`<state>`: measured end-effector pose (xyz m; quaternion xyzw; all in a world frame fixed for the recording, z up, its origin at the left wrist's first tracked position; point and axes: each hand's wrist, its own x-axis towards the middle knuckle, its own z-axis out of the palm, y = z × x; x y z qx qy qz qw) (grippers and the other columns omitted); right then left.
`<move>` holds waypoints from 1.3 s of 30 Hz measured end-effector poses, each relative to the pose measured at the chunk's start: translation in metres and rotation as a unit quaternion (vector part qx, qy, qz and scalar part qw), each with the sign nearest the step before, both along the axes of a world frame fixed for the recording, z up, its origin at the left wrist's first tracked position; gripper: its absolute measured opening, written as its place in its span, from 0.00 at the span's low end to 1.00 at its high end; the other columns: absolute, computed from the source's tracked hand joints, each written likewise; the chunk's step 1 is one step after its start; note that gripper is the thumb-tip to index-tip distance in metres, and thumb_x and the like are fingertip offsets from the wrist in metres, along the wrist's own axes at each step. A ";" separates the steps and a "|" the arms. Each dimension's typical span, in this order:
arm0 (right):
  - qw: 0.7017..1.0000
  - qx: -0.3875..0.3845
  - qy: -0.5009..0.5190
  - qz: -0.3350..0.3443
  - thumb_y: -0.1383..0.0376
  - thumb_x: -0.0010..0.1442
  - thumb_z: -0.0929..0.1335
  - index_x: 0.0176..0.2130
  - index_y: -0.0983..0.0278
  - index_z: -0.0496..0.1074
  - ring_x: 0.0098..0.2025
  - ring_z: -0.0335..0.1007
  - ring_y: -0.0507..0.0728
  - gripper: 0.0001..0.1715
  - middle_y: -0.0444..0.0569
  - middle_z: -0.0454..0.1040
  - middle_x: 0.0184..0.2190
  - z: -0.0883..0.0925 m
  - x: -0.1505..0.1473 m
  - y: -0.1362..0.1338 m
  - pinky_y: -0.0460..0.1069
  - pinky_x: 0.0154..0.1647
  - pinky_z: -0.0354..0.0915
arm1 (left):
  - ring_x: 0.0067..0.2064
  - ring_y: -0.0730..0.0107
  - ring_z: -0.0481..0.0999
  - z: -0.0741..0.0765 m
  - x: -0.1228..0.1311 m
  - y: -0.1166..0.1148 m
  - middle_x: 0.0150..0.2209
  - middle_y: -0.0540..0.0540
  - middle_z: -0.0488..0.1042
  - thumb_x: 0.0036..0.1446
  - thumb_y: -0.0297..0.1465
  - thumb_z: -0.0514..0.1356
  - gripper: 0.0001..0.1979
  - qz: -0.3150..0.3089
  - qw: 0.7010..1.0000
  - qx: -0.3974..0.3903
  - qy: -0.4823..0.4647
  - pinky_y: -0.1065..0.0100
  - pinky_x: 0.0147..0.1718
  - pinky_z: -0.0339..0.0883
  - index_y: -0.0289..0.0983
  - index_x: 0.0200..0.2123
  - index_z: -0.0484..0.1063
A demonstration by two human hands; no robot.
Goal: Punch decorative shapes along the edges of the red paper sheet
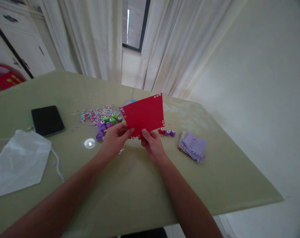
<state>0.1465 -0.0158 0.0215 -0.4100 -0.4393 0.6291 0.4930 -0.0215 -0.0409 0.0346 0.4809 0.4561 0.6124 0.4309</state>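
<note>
A red sheet of paper [145, 114] with small cut-out shapes along its corners and lower edge is held up over the table. My left hand [115, 137] pinches its lower left corner between thumb and fingers. Along the bottom edge, toward the right, my right hand [152, 142] grips it the same way. Behind my left hand lie several purple and green craft punches [107, 123] with eye-like knobs, partly hidden by the hand and sheet. A few more small punches [167, 132], red and purple, sit just right of the sheet.
Colourful paper confetti [97, 114] is heaped beyond the punches. Purple punched paper pieces [194, 145] are stacked at right. A black tablet-like device [48, 119] and a white drawstring bag [21, 162] lie at left on the green-covered table [140, 195]. Curtains and a wall stand behind.
</note>
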 end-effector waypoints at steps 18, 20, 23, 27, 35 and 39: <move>0.989 0.117 -0.008 -0.088 0.37 0.49 0.81 0.34 0.58 0.84 0.44 0.77 0.62 0.29 0.50 0.84 0.40 0.021 0.053 0.026 0.54 0.45 0.71 | 0.31 0.63 0.78 0.003 -0.012 0.004 0.31 0.46 0.83 0.55 0.52 0.72 0.20 -0.027 0.994 -0.010 0.104 0.66 0.31 0.71 0.40 0.34 0.82; 0.991 0.095 -0.004 -0.097 0.40 0.47 0.82 0.34 0.58 0.85 0.43 0.77 0.61 0.28 0.49 0.84 0.38 0.017 0.046 0.024 0.54 0.46 0.72 | 0.32 0.62 0.80 0.004 -0.012 0.002 0.33 0.45 0.84 0.55 0.53 0.72 0.22 -0.027 0.996 -0.020 0.083 0.66 0.32 0.73 0.39 0.36 0.82; 0.987 0.059 0.061 -0.137 0.41 0.44 0.84 0.37 0.59 0.86 0.43 0.77 0.61 0.30 0.50 0.85 0.40 0.013 0.034 0.019 0.54 0.45 0.74 | 0.35 0.62 0.82 0.005 -0.006 0.000 0.37 0.43 0.86 0.53 0.54 0.74 0.25 -0.012 0.999 -0.032 0.012 0.66 0.35 0.76 0.38 0.41 0.83; 0.984 0.051 0.121 -0.120 0.41 0.44 0.84 0.39 0.59 0.86 0.47 0.78 0.62 0.31 0.52 0.85 0.45 0.013 0.017 0.008 0.56 0.49 0.75 | 0.37 0.56 0.85 0.002 0.010 -0.005 0.39 0.39 0.87 0.48 0.55 0.76 0.30 -0.050 0.997 -0.063 -0.017 0.62 0.37 0.79 0.37 0.42 0.83; 0.996 0.060 -0.017 -0.062 0.43 0.50 0.82 0.35 0.59 0.85 0.39 0.75 0.57 0.25 0.49 0.83 0.36 0.013 0.012 0.000 0.52 0.42 0.71 | 0.40 0.51 0.87 0.001 0.001 -0.002 0.40 0.41 0.88 0.50 0.49 0.77 0.21 0.081 0.994 -0.067 0.007 0.58 0.39 0.82 0.38 0.37 0.84; 0.994 0.016 -0.100 0.044 0.41 0.51 0.81 0.33 0.60 0.84 0.32 0.71 0.54 0.27 0.48 0.82 0.32 0.008 0.015 0.003 0.50 0.34 0.65 | 0.40 0.52 0.87 0.006 -0.005 -0.001 0.40 0.42 0.89 0.51 0.46 0.76 0.18 0.098 0.993 -0.063 -0.001 0.60 0.37 0.81 0.40 0.37 0.84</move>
